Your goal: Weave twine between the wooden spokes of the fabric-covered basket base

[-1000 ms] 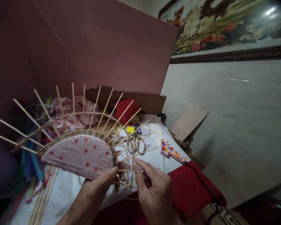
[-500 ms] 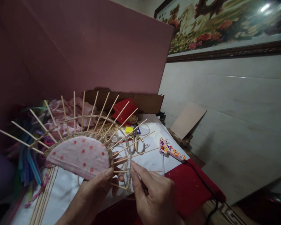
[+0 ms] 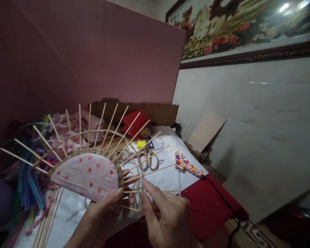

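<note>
Now, left hand [image 3: 101, 210] clasping spotted half-disc [image 3: 86, 175], right hand [image 3: 166, 212] narrowly pinching twine [image 3: 141, 168].

Seen from its middle, the white-covered surface [image 3: 69, 210] bore scissors [image 3: 150, 160] at one o'clock, a flower-patterned glue gun [image 3: 188, 166] at two, red cloth [image 3: 206, 210] around three, and thin sticks [image 3: 47, 220] at eight.
</note>
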`<control>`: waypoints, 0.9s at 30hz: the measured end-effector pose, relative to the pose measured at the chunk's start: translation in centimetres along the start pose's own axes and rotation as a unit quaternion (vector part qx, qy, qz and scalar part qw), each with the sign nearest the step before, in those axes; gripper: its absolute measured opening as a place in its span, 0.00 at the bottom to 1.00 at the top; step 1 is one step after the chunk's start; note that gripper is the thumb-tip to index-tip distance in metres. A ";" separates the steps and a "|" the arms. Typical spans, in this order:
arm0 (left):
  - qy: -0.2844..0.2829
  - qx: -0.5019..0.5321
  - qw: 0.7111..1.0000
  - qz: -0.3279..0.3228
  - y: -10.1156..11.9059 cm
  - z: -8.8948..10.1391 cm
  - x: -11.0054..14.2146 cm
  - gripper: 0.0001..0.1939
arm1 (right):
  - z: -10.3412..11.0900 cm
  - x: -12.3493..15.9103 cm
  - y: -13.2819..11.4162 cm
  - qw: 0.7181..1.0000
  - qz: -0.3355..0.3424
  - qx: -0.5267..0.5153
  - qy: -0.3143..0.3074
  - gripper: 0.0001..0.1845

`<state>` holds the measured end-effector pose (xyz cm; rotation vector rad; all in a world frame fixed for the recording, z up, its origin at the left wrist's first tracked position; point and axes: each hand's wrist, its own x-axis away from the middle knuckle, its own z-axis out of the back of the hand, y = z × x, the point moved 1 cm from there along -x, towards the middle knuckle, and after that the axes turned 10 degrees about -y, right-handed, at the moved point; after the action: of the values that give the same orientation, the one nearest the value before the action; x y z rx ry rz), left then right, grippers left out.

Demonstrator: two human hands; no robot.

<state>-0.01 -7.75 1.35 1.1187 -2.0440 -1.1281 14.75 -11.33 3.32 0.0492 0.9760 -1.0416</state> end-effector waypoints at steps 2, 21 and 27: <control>-0.003 0.005 1.000 0.001 0.0 0.0 0.0 0.18 | 0.0 -0.1 0.0 1.000 -0.001 0.004 -0.007 0.14; 0.034 0.013 0.999 0.009 0.2 -0.4 0.2 0.16 | 6.4 -0.4 12.2 0.954 -0.215 0.209 0.007 0.13; 0.101 0.022 0.994 0.036 -0.2 0.1 -0.2 0.10 | 5.8 -0.7 20.2 0.923 -0.257 0.180 -0.222 0.19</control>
<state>0.06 -7.56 1.13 1.1239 -1.9426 -0.8999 33.48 -2.53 -0.66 -0.1444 0.3728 -1.6243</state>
